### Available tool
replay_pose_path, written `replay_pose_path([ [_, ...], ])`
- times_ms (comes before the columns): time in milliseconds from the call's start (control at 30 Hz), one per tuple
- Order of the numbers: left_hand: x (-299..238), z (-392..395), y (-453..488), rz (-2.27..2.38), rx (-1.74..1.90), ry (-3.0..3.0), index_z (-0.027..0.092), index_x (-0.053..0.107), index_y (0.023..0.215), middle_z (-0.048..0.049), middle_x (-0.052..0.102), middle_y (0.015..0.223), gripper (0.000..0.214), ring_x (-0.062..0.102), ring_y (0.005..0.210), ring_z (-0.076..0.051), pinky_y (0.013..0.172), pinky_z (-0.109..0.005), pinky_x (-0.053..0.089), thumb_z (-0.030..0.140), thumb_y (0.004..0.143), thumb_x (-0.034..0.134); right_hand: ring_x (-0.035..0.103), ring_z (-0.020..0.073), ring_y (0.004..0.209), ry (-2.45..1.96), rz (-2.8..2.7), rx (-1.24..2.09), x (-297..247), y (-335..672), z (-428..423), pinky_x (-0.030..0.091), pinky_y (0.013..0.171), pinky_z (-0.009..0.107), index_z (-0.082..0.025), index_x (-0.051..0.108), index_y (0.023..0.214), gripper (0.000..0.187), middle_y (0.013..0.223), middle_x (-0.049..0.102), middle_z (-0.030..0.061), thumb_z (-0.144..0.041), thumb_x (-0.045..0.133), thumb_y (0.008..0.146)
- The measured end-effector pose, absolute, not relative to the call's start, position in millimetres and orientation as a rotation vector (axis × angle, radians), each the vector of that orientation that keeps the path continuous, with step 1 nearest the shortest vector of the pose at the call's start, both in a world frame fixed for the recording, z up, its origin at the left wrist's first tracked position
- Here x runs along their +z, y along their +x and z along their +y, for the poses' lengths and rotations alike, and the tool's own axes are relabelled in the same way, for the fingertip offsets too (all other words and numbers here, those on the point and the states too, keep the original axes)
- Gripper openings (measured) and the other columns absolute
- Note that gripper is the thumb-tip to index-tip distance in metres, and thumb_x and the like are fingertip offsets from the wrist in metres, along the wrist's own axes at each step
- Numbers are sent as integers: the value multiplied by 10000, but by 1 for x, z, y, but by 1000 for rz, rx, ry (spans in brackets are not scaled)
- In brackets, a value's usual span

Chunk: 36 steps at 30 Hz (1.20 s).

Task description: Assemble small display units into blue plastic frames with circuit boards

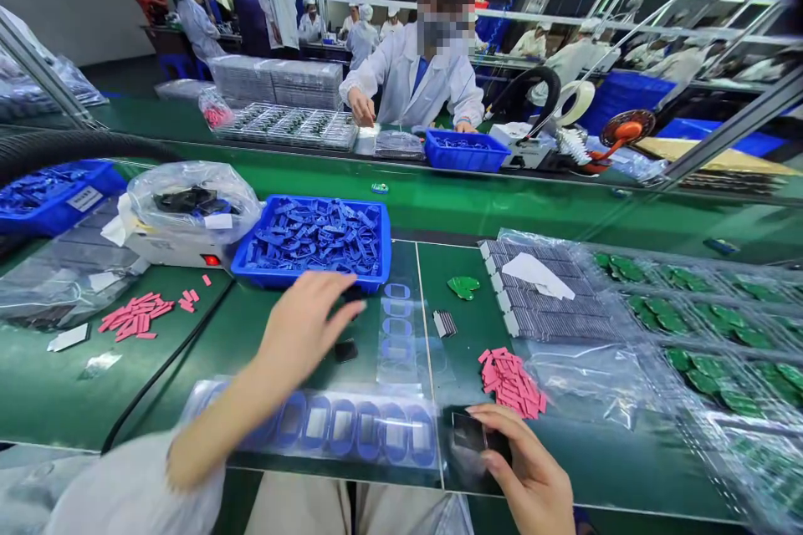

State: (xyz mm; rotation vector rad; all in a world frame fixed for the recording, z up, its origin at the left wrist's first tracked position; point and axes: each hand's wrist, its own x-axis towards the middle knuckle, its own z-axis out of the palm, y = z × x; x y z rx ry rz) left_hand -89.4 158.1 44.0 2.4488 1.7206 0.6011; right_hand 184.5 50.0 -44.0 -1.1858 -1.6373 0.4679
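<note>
Left hand (304,326) is partly open, fingers loosely curved and reaching toward the far side of the surface (56,389). Its fingertips are just short of the near edge of a blue tray (310,241) heaped with blue plastic frames, and it appears to hold nothing. A small black piece (345,349) lies on the surface just beyond the palm.

Right hand (530,468) is curled around a dark flat piece (469,432) at the near edge, and has hold of it between thumb and fingers.

Between the hands, a clear sheet with blue oval rings (342,428) lies near the edge, and a clear strip of rings (396,334) runs toward the blue tray. To the right sit a loose pile of pink strips (511,380), a green part (462,287), and stacked grey trays (545,292). Clear trays of green parts (708,318) fill the far right. More pink strips (135,316) lie left, beside a bagged machine (191,213). Across the line, a co-worker (414,75) works with both hands at another surface.
</note>
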Motion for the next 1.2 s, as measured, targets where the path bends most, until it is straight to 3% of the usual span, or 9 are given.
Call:
replay_pose_path([
  [200,56,261,-79,1821,324,2362,168,683,964,-58,729,906,262,661,890,-223,797,-386,522,381,863,569,717,230,731,-1191,-1634,419,-43,182,54,614,627,310,-234,690,889,154,819,742,65,-363,620,843],
  [300,46,275,-65,1911,194,2300,148,654,932,-47,702,901,311,663,830,-191,763,-404,532,435,874,549,719,224,741,-1204,-1630,419,-47,184,56,611,621,285,-235,688,912,153,833,743,62,-351,610,849],
  [433,35,276,-57,2048,99,2234,145,628,996,-58,677,985,242,655,858,-193,762,-404,542,350,886,559,717,230,751,-1194,-1661,421,-52,185,56,608,613,285,-234,686,933,145,851,740,64,-324,619,840],
  [633,37,267,-56,1987,140,2356,165,552,1172,-77,640,1103,312,642,926,-216,792,-432,540,304,893,554,705,213,714,-1205,-1614,429,-45,181,55,595,587,273,-226,700,899,142,826,736,63,-331,633,831],
  [800,38,271,-54,1842,171,2470,155,606,1074,-77,633,1129,235,619,994,-229,836,-452,519,284,880,575,681,186,651,-1223,-1563,478,-43,178,54,584,573,270,-220,703,909,145,841,721,67,-314,631,826],
  [1033,55,253,-67,1876,463,2376,128,581,1134,-120,705,970,265,670,912,-287,817,-506,498,196,899,480,657,178,652,-1265,-1475,478,-49,179,50,571,590,292,-199,697,921,179,849,704,74,-333,615,837],
  [1133,62,207,-65,1803,691,2290,139,566,1160,-119,734,919,307,696,849,-275,782,-426,520,209,877,469,663,186,704,-1276,-1375,420,-47,174,45,565,613,295,-191,677,959,176,868,697,76,-306,612,842],
  [1200,58,162,-54,1628,752,2244,182,641,945,-25,733,729,167,698,689,-173,679,-265,538,225,841,519,665,196,774,-1271,-1306,388,-41,163,40,564,658,306,-193,647,998,180,912,685,82,-295,587,863],
])
